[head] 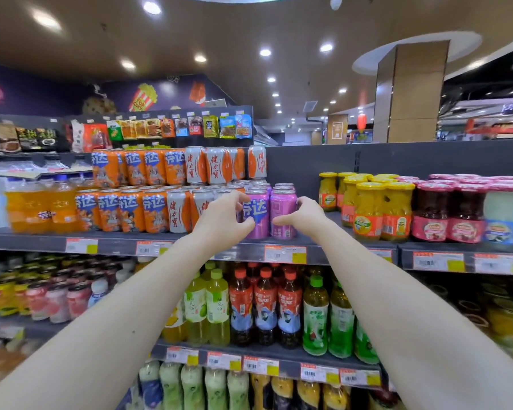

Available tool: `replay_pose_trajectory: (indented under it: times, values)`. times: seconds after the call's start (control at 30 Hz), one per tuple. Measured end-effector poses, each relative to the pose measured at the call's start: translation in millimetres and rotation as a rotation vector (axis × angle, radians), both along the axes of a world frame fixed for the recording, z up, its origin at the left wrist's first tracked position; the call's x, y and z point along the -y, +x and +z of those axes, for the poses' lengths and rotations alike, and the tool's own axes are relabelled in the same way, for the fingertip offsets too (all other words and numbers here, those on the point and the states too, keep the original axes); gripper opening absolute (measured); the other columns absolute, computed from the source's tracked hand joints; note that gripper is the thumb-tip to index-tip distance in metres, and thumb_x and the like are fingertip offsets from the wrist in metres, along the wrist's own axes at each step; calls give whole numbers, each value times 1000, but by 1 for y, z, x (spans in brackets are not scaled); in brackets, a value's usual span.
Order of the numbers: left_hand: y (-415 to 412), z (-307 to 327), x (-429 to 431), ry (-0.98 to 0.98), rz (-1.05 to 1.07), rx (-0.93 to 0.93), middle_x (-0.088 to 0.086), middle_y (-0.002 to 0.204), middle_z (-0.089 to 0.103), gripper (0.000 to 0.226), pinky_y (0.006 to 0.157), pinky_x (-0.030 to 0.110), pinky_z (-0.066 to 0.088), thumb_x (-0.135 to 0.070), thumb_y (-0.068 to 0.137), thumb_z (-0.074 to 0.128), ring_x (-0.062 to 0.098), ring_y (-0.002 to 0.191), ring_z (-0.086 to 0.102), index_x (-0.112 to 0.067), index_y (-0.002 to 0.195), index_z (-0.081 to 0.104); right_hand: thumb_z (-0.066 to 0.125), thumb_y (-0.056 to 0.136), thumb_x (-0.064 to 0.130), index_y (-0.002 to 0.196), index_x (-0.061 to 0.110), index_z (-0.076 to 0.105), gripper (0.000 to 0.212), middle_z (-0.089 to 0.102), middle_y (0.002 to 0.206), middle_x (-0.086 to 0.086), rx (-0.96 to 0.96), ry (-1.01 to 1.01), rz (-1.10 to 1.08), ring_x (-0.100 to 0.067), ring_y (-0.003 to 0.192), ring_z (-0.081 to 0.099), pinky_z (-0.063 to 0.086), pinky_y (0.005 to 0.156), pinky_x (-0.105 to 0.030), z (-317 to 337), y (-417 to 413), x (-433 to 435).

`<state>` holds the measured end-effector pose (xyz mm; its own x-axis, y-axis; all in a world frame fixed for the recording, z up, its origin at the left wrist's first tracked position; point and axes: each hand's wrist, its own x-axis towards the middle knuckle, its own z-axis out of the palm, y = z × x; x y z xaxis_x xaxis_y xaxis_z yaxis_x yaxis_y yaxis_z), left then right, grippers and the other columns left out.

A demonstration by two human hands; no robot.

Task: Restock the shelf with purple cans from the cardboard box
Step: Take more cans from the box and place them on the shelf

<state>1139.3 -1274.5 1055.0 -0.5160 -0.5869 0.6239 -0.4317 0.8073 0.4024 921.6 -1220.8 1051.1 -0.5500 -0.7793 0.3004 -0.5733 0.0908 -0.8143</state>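
Observation:
Two purple cans stand side by side at the front of the top shelf point(332, 250). My left hand point(224, 218) wraps the left purple can point(258, 214), thumb in front and fingers over its top left. My right hand point(304, 217) holds the right purple can point(282, 213) from its right side. More purple cans point(283, 187) stand in rows behind them. The cardboard box is out of view.
Orange cans point(131, 208) and white-and-orange cans point(179, 210) fill the shelf to the left, stacked two high. Yellow fruit jars point(367, 214) and red jars point(447, 217) stand to the right, past a gap. Bottled drinks point(264, 306) fill the shelf below.

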Motion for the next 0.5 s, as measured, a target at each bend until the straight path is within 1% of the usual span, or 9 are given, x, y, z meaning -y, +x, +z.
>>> replay_pose_trajectory:
  times: [0.03, 0.1, 0.17, 0.2, 0.27, 0.3, 0.37, 0.43, 0.5]
  values:
    - [2, 1, -4, -7, 7, 12, -6, 113, 64, 45, 83, 34, 57, -33, 91, 72, 14, 102, 64, -26, 133, 57, 95, 64, 33, 114, 20, 60, 62, 69, 111, 0, 3, 17, -3, -18, 99, 67, 56, 83, -34, 1, 1, 0]
    - [7, 2, -13, -19, 18, 23, -6, 112, 64, 45, 83, 34, 57, -32, 92, 71, 14, 101, 64, -25, 134, 57, 95, 64, 38, 120, 16, 55, 73, 66, 112, 0, 5, 43, -26, -19, 100, 64, 53, 76, -32, 2, 4, -4]
    - [12, 1, -22, -33, 23, 35, -6, 113, 64, 46, 81, 31, 55, -32, 92, 71, 14, 101, 64, -24, 135, 57, 93, 66, 42, 128, 13, 50, 81, 58, 104, 4, 18, 24, -60, -16, 95, 58, 46, 68, -29, 4, 8, -11]
    - [14, 0, -28, -43, 25, 43, -5, 115, 64, 47, 78, 28, 53, -32, 92, 71, 13, 101, 63, -23, 136, 57, 92, 68, 41, 131, 12, 49, 81, 54, 99, 5, 24, 4, -76, -14, 90, 55, 43, 67, -28, 4, 10, -16]
    - [20, -2, -39, -63, 29, 63, -3, 121, 65, 50, 75, 24, 49, -32, 92, 70, 12, 103, 61, -22, 139, 56, 89, 74, 35, 126, 15, 52, 67, 56, 95, 5, 8, -9, -98, -10, 80, 53, 44, 68, -27, 4, 15, -28]
    - [24, -3, -45, -72, 34, 80, -1, 126, 65, 52, 77, 25, 51, -33, 93, 69, 13, 107, 62, -21, 141, 55, 86, 77, 31, 123, 16, 53, 59, 60, 100, 2, -13, -2, -109, -11, 81, 53, 44, 70, -28, 3, 18, -36]
    - [31, -3, -59, -92, 54, 136, 2, 135, 63, 57, 88, 34, 56, -35, 94, 66, 18, 118, 62, -19, 146, 51, 80, 81, 25, 129, 14, 56, 54, 64, 116, -4, -78, 22, -130, -15, 90, 52, 43, 75, -29, 3, 27, -55]
    - [39, -4, -74, -106, 73, 196, 4, 138, 62, 59, 95, 44, 56, -37, 94, 64, 24, 123, 61, -20, 149, 49, 76, 85, 23, 137, 13, 55, 57, 63, 129, -7, -158, 61, -134, -18, 98, 54, 43, 78, -30, 1, 39, -77]
    - [48, -8, -90, -115, 84, 253, 6, 137, 61, 60, 99, 48, 53, -39, 94, 62, 28, 123, 60, -21, 149, 48, 71, 88, 24, 144, 13, 50, 61, 59, 140, -7, -229, 97, -144, -23, 116, 57, 47, 86, -32, -4, 55, -103]
